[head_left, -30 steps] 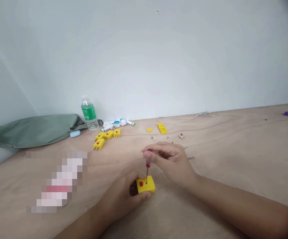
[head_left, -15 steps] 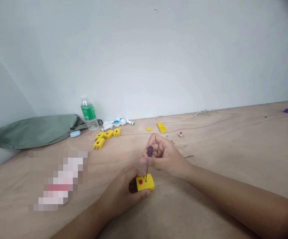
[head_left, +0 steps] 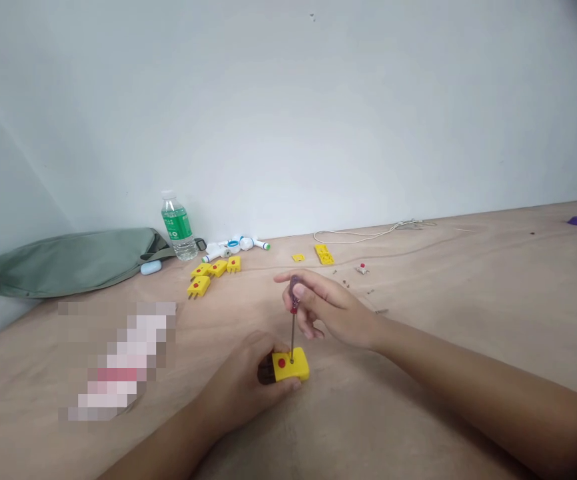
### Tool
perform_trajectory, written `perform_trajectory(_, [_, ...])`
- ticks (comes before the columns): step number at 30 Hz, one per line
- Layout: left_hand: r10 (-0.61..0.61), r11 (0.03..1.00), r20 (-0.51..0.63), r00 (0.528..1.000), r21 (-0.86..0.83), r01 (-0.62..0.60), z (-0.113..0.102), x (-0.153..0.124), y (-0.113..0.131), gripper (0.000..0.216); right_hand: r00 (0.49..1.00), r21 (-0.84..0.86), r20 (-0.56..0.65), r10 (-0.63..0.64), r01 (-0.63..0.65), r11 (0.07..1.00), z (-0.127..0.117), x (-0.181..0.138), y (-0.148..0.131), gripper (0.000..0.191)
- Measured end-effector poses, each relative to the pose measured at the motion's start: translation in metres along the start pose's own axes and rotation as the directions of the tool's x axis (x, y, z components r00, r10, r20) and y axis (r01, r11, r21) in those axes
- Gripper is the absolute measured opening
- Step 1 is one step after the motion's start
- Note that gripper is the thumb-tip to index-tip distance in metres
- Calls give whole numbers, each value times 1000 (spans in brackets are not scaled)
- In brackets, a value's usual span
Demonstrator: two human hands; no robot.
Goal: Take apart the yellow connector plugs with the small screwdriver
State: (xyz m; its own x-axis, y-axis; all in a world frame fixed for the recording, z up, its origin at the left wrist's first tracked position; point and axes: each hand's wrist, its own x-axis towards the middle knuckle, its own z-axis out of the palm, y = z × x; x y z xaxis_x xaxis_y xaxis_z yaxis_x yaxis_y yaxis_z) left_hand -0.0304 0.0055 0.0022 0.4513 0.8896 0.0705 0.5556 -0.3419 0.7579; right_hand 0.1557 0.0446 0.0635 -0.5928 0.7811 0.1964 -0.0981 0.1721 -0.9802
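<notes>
My left hand pins a yellow plug-shaped connector with a red dot flat on the wooden table. A small screwdriver with a red and purple handle stands upright, its tip on the connector's top face. My right hand holds the handle between thumb and fingers, which are partly stretched out around it.
Several more yellow connectors lie farther back, near a water bottle, a green bag and white-blue parts. A yellow cover plate, small screws and a white cable lie behind. A blurred patch sits left.
My right hand has shifted its grip on the screwdriver handle, fingers uncurling and rolling round it. The screwdriver stays upright on the connector; my left hand has not moved.
</notes>
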Motion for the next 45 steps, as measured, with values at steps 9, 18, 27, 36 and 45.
perform_trajectory(9, [4, 1000, 19, 1000, 21, -4, -1, 0, 4, 21, 985, 153, -149, 82, -59, 986, 13, 1, -1, 41])
perform_trajectory(18, [28, 998, -6, 1000, 59, -27, -2, 0, 6, 22, 997, 25, 72, -10, 8, 1000, 6, -1, 0, 29])
perform_trajectory(27, [56, 996, -16, 998, 75, -55, -2, -1, 5, 22, 984, 130, -143, 109, -90, 987, 11, 2, 1, 44])
perform_trajectory(36, [118, 990, -11, 993, 81, -117, -4, 0, 8, 18, 994, -115, 103, -35, 47, 992, -7, 0, 5, 27])
perform_trajectory(45, [99, 995, -22, 995, 16, -98, -1, 0, 2, 20, 998, 139, -30, 53, -49, 989, 8, 1, 10, 39])
